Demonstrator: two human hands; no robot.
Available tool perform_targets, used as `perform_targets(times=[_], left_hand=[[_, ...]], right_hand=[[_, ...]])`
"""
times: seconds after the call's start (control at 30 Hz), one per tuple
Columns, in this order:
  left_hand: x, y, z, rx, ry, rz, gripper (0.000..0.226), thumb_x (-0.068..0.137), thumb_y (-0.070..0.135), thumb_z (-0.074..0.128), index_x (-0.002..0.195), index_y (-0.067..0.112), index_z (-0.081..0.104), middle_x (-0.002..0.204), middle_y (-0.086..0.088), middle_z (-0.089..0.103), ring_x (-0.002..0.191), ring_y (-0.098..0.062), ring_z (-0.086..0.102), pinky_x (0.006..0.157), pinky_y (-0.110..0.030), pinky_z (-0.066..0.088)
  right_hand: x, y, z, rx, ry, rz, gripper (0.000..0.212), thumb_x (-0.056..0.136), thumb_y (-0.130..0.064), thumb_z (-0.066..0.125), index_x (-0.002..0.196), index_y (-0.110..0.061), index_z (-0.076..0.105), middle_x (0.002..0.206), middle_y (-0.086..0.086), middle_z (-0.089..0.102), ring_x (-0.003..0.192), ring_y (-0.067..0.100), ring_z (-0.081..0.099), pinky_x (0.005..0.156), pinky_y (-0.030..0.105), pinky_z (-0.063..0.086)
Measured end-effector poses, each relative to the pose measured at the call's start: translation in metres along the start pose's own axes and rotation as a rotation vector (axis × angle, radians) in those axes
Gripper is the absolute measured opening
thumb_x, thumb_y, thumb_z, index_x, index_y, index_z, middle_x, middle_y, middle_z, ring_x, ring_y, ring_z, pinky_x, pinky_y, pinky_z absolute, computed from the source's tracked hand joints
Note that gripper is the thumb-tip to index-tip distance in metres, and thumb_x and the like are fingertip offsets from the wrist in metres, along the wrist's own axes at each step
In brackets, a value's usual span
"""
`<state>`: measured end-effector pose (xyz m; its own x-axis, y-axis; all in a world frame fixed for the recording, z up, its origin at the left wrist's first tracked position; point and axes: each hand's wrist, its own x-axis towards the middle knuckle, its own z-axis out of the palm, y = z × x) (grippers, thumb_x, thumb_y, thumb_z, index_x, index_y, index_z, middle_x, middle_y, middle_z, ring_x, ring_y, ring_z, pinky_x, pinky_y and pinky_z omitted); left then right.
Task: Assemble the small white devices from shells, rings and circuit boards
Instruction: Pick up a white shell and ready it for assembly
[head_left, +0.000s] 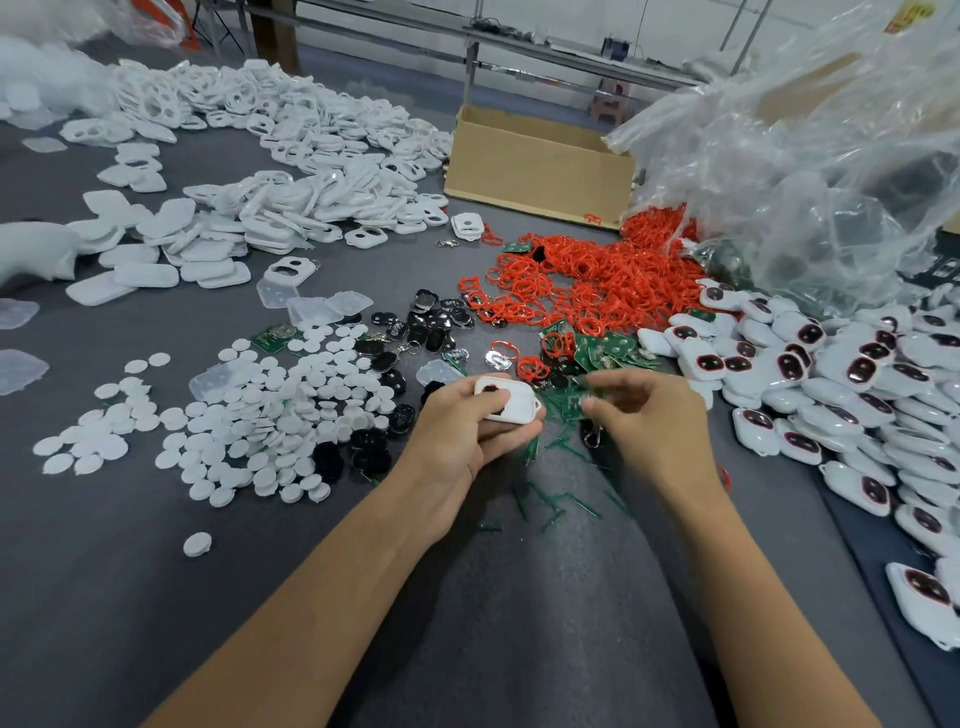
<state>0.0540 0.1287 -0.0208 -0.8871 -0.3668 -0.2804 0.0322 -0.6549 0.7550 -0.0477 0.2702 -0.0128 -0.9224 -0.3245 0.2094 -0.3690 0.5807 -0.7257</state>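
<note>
**Item in hand:** white rounded plastic shell, one piece, with two dark openings in its upper face. It is held just above the grey felt-covered table, directly in front of the person. The left hand grips it, thumb on top and fingers curled beneath.

**Right hand**: just beside the shell, fingers bent down over the green circuit boards. It is blurred, so I cannot tell whether it pinches anything.

**Risks, as judged:**
- A board seated crooked or reversed would probably stop the shell closing.
- The thin green plastic slivers strewn under the hands could be caught inside.
- A tangled red ring could drag its neighbours out of the heap.

**Counts:**
- Shell in hand: one.
- Hands: two.
- Loose circuit boards: a small cluster, overlapping, not countable.
- Red rubber rings: one large heap, far too many to count.
- Finished white devices with dark red-rimmed windows: one heap at the right, several dozen at least.
- Empty white shell halves: a long drift across the far table.
- White round discs: a scatter of well over a hundred.
- Black oval inserts: roughly two dozen.
- Brown cardboard box: one.
- Clear crumpled plastic bag: one.
</note>
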Motion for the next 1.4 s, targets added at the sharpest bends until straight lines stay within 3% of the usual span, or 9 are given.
perform_targets(times=[0.07, 0.2, 0.37, 0.5, 0.67, 0.87, 1.0, 1.2, 1.4], left_hand=[[0.000, -0.001, 0.000, 0.042, 0.009, 0.009, 0.016, 0.097, -0.007, 0.045, 0.103, -0.002, 0.059, 0.109, -0.025, 0.065, 0.091, -0.030, 0.072, 0.072, -0.028, 0.061], [-0.002, -0.004, 0.001, 0.080, 0.039, 0.058, 0.020, 0.093, -0.014, 0.047, 0.103, -0.004, 0.061, 0.106, -0.027, 0.068, 0.084, -0.029, 0.074, 0.072, -0.027, 0.061], [-0.004, -0.006, 0.003, 0.130, 0.070, 0.108, 0.018, 0.090, -0.017, 0.049, 0.101, -0.011, 0.061, 0.100, -0.029, 0.068, 0.079, -0.029, 0.073, 0.070, -0.026, 0.061], [-0.007, -0.006, 0.003, 0.198, 0.056, 0.151, 0.018, 0.089, -0.017, 0.048, 0.100, -0.013, 0.062, 0.091, -0.028, 0.067, 0.069, -0.023, 0.073, 0.063, -0.024, 0.059], [-0.007, -0.007, 0.001, 0.195, 0.026, 0.151, 0.018, 0.090, -0.015, 0.049, 0.100, -0.013, 0.063, 0.086, -0.019, 0.070, 0.068, -0.019, 0.073, 0.063, -0.023, 0.058], [-0.006, -0.007, 0.001, 0.135, 0.008, 0.096, 0.018, 0.093, -0.014, 0.047, 0.098, -0.005, 0.062, 0.094, -0.022, 0.069, 0.078, -0.027, 0.074, 0.067, -0.024, 0.060], [-0.004, -0.003, 0.002, 0.079, 0.041, 0.015, 0.012, 0.100, 0.003, 0.048, 0.101, 0.000, 0.059, 0.101, -0.024, 0.068, 0.079, -0.027, 0.073, 0.072, -0.029, 0.061], [-0.005, 0.003, 0.008, -0.102, 0.063, -0.058, 0.057, 0.103, 0.040, 0.036, 0.115, -0.012, 0.057, 0.110, -0.033, 0.064, 0.089, -0.040, 0.065, 0.076, -0.038, 0.058], [-0.006, 0.002, 0.003, -0.056, 0.022, -0.020, 0.070, 0.100, 0.052, 0.029, 0.117, -0.010, 0.058, 0.111, -0.029, 0.067, 0.086, -0.034, 0.070, 0.075, -0.034, 0.061]], right_hand=[[-0.001, -0.001, 0.003, -0.146, 0.021, -0.078, 0.019, 0.079, -0.008, 0.073, 0.097, -0.014, 0.076, 0.096, 0.002, 0.073, 0.081, 0.010, 0.060, 0.080, 0.023, 0.046], [0.003, -0.030, 0.011, -0.019, 0.101, -0.274, 0.018, 0.081, -0.002, 0.068, 0.089, -0.015, 0.076, 0.090, -0.005, 0.070, 0.085, 0.008, 0.063, 0.081, 0.019, 0.047], [0.040, -0.091, 0.035, -0.180, -0.282, -0.482, 0.018, 0.083, -0.005, 0.066, 0.091, -0.017, 0.077, 0.084, -0.003, 0.073, 0.066, -0.001, 0.056, 0.063, 0.000, 0.037], [0.059, -0.116, 0.070, -0.516, -0.597, -0.535, 0.024, 0.077, -0.005, 0.070, 0.099, -0.014, 0.074, 0.095, 0.005, 0.073, 0.085, 0.018, 0.066, 0.079, 0.026, 0.052], [0.059, -0.118, 0.085, -0.597, -0.652, -0.533, 0.011, 0.077, 0.002, 0.059, 0.079, -0.004, 0.068, 0.083, 0.014, 0.069, 0.079, 0.032, 0.066, 0.072, 0.041, 0.056], [0.069, -0.107, 0.055, -0.386, -0.496, -0.472, 0.009, 0.084, -0.002, 0.063, 0.086, -0.011, 0.065, 0.080, 0.000, 0.063, 0.077, 0.013, 0.056, 0.065, 0.016, 0.037], [0.066, -0.096, 0.015, -0.075, -0.318, -0.429, 0.021, 0.088, 0.003, 0.056, 0.086, -0.016, 0.064, 0.077, -0.006, 0.060, 0.069, 0.003, 0.051, 0.068, 0.020, 0.039], [0.038, -0.081, -0.016, 0.145, -0.657, -0.393, 0.014, 0.083, 0.003, 0.067, 0.093, -0.007, 0.071, 0.076, 0.007, 0.066, 0.070, 0.007, 0.055, 0.068, 0.017, 0.045], [0.026, -0.076, 0.008, 0.155, -0.681, -0.359, 0.023, 0.075, 0.006, 0.075, 0.091, -0.008, 0.067, 0.076, 0.011, 0.067, 0.067, 0.011, 0.057, 0.066, 0.022, 0.048]])
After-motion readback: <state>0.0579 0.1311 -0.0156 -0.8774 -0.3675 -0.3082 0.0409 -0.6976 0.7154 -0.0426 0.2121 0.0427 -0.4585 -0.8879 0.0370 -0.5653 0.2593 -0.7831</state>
